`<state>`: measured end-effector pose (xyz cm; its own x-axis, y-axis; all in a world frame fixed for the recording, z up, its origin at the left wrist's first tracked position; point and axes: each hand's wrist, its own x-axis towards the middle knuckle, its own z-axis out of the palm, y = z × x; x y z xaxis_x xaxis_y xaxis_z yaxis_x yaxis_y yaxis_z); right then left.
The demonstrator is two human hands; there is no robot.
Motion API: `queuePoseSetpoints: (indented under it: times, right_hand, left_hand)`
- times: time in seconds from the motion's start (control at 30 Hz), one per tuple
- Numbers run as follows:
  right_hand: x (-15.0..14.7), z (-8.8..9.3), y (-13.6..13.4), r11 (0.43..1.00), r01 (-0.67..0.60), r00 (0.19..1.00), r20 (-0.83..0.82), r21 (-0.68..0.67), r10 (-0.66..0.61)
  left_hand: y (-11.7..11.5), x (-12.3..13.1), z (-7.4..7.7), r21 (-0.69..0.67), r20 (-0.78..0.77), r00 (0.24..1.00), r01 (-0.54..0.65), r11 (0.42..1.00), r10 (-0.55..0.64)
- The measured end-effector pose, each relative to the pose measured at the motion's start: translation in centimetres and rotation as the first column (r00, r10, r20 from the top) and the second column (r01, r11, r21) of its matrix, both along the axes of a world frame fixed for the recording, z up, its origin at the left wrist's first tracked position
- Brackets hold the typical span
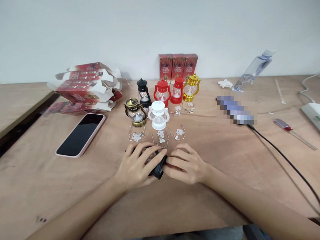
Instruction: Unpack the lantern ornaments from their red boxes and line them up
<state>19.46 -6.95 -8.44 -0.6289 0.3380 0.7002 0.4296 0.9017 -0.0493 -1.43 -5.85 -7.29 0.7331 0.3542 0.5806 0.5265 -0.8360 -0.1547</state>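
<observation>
My left hand (pixel 137 163) and my right hand (pixel 186 164) meet at the middle of the wooden table (pixel 225 192), both wrapped round a small black lantern (pixel 158 168) lying on its side. Only its dark end shows between my fingers. Just beyond my hands lie wire handles with small white tags (pixel 159 136). Farther back stand small lanterns: a bronze one (pixel 135 113), a white one (pixel 158 115), a black one (pixel 143 92), two red ones (pixel 162 92) and a gold one (pixel 191 87).
A pink-cased phone (pixel 80 134) lies face up at left, beside a pile of opened red boxes (pixel 85 87). Three upright red boxes (pixel 177 66) stand by the wall. At right are a black cable (pixel 284 157), a red-handled screwdriver (pixel 292 131), a clear bag (pixel 252 70) and a white device (pixel 316 116).
</observation>
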Motion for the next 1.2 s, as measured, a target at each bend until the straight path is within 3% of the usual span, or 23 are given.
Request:
queuePoseSetpoints:
  times: [0.2,0.3,0.83,1.2]
  right_hand:
    - [-0.15,0.39,0.12,0.98,0.026,0.991,0.124,0.197,-0.051]
    - [-0.16,0.59,0.24,0.973,0.019,0.986,0.157,0.23,-0.056]
    - [-0.37,0.44,0.41,0.959,0.028,0.987,0.147,0.283,-0.072]
    - [-0.1,0.03,0.81,0.982,0.029,0.996,0.083,0.186,-0.045]
  left_hand:
    - [0.17,-0.04,-0.28,-0.046,0.009,0.999,0.031,0.998,-0.031]
    - [0.26,-0.05,-0.36,-0.081,0.019,0.999,0.045,0.996,-0.044]
    - [0.43,-0.08,-0.36,-0.179,0.043,0.998,0.049,0.983,-0.042]
    - [0.41,-0.13,-0.72,-0.203,0.162,0.987,0.025,0.979,0.009]
